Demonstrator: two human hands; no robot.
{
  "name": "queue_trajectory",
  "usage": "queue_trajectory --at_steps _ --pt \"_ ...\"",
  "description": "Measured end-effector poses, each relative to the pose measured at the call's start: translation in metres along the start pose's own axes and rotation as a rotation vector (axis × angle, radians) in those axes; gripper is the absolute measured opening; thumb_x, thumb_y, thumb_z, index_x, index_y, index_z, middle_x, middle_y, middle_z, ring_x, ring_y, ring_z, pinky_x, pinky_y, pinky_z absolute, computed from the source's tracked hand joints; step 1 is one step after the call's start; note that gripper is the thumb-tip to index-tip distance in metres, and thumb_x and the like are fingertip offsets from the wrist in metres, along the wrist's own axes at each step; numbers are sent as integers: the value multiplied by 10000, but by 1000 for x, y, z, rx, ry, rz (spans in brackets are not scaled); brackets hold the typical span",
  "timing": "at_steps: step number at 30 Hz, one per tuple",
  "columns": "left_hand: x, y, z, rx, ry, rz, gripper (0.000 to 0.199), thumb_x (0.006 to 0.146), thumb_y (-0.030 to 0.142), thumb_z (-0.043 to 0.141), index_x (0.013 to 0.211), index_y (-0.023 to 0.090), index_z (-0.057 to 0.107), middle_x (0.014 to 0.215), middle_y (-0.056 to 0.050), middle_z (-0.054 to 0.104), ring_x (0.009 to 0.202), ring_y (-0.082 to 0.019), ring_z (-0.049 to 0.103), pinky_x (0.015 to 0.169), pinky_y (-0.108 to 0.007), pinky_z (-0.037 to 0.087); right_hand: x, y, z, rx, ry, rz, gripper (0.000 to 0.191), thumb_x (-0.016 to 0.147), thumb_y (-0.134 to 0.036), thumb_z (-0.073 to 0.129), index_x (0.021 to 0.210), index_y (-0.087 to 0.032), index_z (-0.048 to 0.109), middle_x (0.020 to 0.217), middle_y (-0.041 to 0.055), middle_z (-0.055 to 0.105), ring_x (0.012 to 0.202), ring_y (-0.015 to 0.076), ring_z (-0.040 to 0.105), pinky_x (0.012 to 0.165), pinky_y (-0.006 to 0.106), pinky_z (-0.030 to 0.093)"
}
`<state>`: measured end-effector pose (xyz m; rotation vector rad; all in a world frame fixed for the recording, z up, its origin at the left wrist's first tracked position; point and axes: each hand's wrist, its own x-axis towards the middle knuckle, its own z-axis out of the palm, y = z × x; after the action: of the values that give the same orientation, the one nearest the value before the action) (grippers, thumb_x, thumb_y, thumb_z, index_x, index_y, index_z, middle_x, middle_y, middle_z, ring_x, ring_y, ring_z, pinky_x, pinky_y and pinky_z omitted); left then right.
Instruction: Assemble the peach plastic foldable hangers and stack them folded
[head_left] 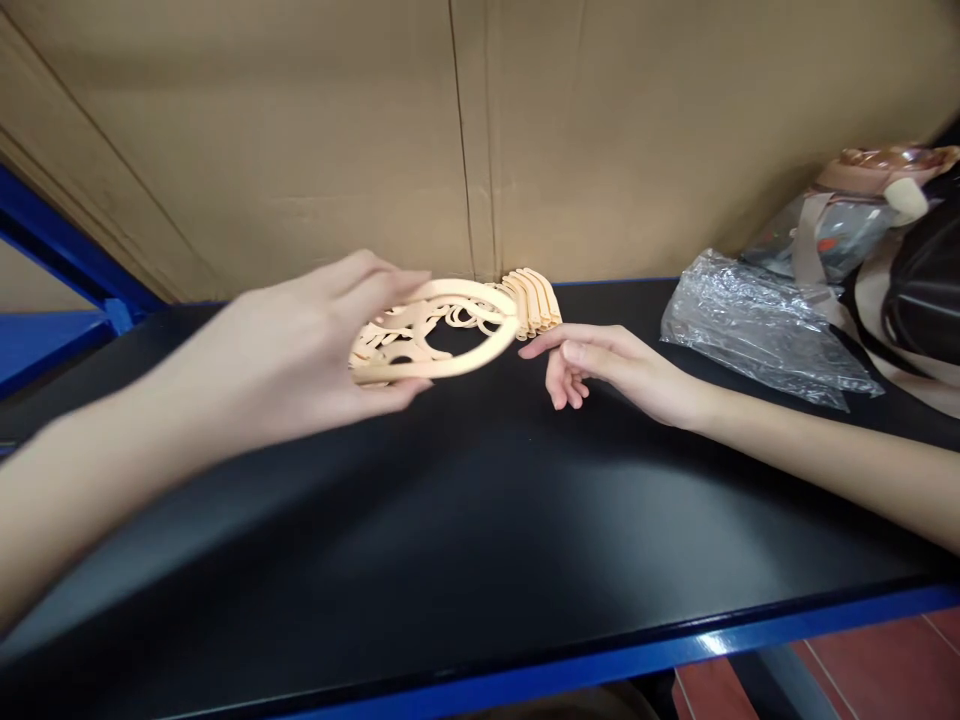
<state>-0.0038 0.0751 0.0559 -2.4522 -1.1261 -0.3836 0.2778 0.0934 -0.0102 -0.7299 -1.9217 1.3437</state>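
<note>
My left hand [300, 350] grips a cream-coloured curved loop piece [484, 352] between thumb and fingers, holding it above the black shelf. Behind that piece, several similar cream pieces [536, 300] lean together in a row near the cardboard, and more thin curved ones show through the loop. My right hand [600, 365] is just right of the held loop, its index finger stretched toward the loop's end without visibly gripping anything; the other fingers are loosely curled and apart.
A crumpled clear plastic bag [757, 325] lies at the right, beside a transparent bottle [855, 225] with straps and a dark bag [926, 285]. Brown cardboard [337, 130] stands along the back. A blue metal edge [675, 655] borders the black shelf [465, 540].
</note>
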Motion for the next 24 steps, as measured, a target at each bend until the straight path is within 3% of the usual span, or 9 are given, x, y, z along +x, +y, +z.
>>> queue_trajectory --at_steps 3,7,9,12,15,18,24 --pt "-9 -42 -7 -174 -75 -124 733 689 722 516 1236 239 581 1070 4 659 892 -211 641 799 -356 506 2 5 -1 -14 2 46 358 932 -442 532 1081 -133 634 686 3 636 587 91 557 567 231 427" --pt "-37 -92 -7 -356 -283 -489 837 564 760 620 1261 301 554 1118 55 678 965 -221 643 949 -430 467 4 11 1 -10 -24 75 300 916 -401 571 1059 -146 641 677 -7 640 595 89 562 566 222 431" --pt "-50 -110 -3 -436 -316 -574 897 524 785 638 1275 306 533 1184 49 660 1025 -233 631 1014 -444 427 4 13 2 -6 -29 73 281 910 -383 581 1054 -149 641 678 -9 640 599 89 565 568 222 432" --pt "-62 -127 4 -468 -394 -589 960 480 814 658 1250 253 538 1219 -6 652 1034 -250 628 1009 -460 436 5 13 2 -16 -27 82 282 901 -381 592 1049 -146 641 675 -7 636 598 94 563 568 230 435" --pt "-61 -130 8 -459 -445 -488 852 607 727 670 1267 211 515 1288 -53 609 1049 -245 620 957 -436 475 5 12 2 -30 -31 93 294 895 -396 596 1043 -147 642 669 -6 628 598 96 560 570 234 439" --pt "-58 -120 10 -440 -470 -361 681 744 581 634 1292 204 490 1325 -66 576 1079 -232 609 919 -376 498 5 12 2 -37 -41 97 303 893 -409 597 1045 -150 641 675 -4 625 609 100 562 576 238 444" --pt "-58 -85 9 -351 -350 -390 625 831 661 444 1248 205 534 1194 -47 641 1009 -225 628 906 -370 486 5 13 2 -53 -48 97 298 894 -413 592 1040 -159 646 685 -6 621 629 101 569 588 236 444"
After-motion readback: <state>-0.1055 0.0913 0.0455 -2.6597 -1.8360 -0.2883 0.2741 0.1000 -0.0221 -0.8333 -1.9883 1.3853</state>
